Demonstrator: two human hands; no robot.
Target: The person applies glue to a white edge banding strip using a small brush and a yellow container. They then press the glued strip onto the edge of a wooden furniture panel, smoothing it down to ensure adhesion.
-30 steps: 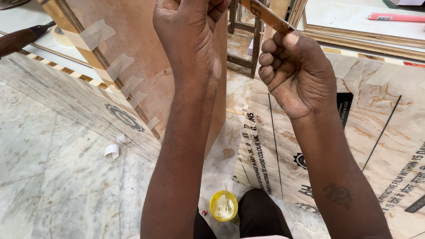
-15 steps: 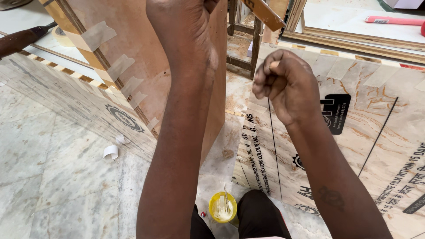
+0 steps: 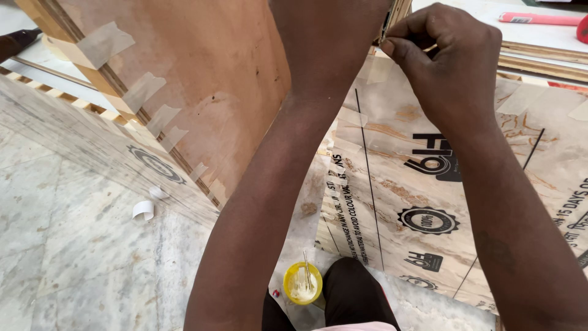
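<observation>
A: Right hand (image 3: 450, 64), upper right: fingers (image 3: 398, 46) pinched shut on a thin wooden strip (image 3: 432, 47), mostly hidden by the fist, at the top edge of the upright plywood panel (image 3: 202, 92).

B: Left hand?

A: Cut off by the frame; its grip cannot be judged. Below, a yellow cup (image 3: 302, 283) sits on the floor (image 3: 67, 257).

A thin, pale wooden strip (image 3: 399, 13) is seen held upright against the edge of the reddish-brown plywood panel (image 3: 208, 79), which is stood on edge with masking-tape pieces along its rim.
</observation>
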